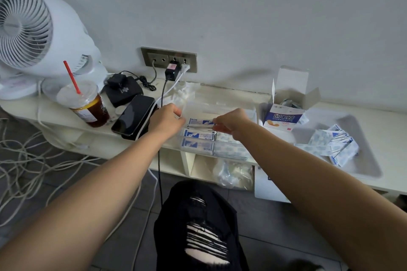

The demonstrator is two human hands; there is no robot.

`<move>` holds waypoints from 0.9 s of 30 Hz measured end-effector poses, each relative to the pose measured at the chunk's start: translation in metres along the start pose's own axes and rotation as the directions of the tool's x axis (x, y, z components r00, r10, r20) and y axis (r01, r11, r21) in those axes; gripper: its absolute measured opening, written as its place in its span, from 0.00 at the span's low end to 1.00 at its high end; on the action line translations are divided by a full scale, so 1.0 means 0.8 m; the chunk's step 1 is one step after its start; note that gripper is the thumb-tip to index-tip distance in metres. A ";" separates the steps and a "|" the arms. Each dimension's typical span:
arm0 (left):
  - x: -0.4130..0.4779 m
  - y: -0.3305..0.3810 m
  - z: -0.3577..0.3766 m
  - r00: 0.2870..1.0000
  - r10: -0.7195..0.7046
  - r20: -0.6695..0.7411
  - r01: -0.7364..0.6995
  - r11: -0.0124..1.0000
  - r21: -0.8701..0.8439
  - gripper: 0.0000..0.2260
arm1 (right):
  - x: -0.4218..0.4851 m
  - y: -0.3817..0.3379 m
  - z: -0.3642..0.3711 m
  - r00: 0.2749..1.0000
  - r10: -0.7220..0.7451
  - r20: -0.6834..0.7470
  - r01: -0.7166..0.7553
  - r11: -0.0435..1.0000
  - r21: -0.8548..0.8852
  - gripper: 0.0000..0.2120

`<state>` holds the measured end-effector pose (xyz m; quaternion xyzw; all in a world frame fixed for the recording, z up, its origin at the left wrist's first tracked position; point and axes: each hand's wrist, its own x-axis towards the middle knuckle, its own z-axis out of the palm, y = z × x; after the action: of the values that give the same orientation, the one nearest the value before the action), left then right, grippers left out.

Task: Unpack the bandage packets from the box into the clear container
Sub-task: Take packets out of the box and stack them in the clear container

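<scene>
Two hands mid-frame, my left hand (167,120) and right hand (230,124) seemingly pinching one packet (200,122) above container (222,106), box (284,117) at right

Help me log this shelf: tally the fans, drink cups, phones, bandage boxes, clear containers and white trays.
Fan: 1
Drink cup: 1
Phone: 1
Bandage box: 1
Clear container: 1
White tray: 1
Total: 6

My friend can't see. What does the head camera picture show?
A person's left hand and right hand hold a bundle of bandage packets over a clear container. The opened box stands to the right; a fan and drink to the left.
</scene>
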<state>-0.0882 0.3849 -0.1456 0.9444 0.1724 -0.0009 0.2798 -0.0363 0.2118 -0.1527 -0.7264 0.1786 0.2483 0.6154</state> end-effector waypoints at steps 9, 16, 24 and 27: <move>0.000 -0.003 0.001 1.000 -0.002 0.012 0.002 1.000 -0.017 0.11 | -0.014 -0.002 0.001 0.998 0.040 0.041 -0.042 0.997 0.059 0.02; -0.004 0.002 -0.002 1.000 0.009 -0.001 -0.009 0.999 0.035 0.13 | -0.025 -0.007 -0.016 0.995 -0.026 0.098 0.019 0.997 0.076 0.05; -0.031 0.104 0.026 0.920 0.344 -0.187 -0.345 0.938 0.028 0.06 | -0.061 -0.006 -0.140 0.914 -0.406 0.018 0.404 0.903 -0.144 0.10; -0.055 0.162 0.066 0.876 0.476 -0.077 -0.480 0.877 -0.032 0.06 | -0.060 0.021 -0.199 0.906 -0.406 -0.121 0.360 0.889 -0.283 0.09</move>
<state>-0.0821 0.2409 -0.1172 0.9499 -0.0568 0.1040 0.2891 -0.0624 0.0498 -0.1192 -0.8391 0.0519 0.0770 0.5359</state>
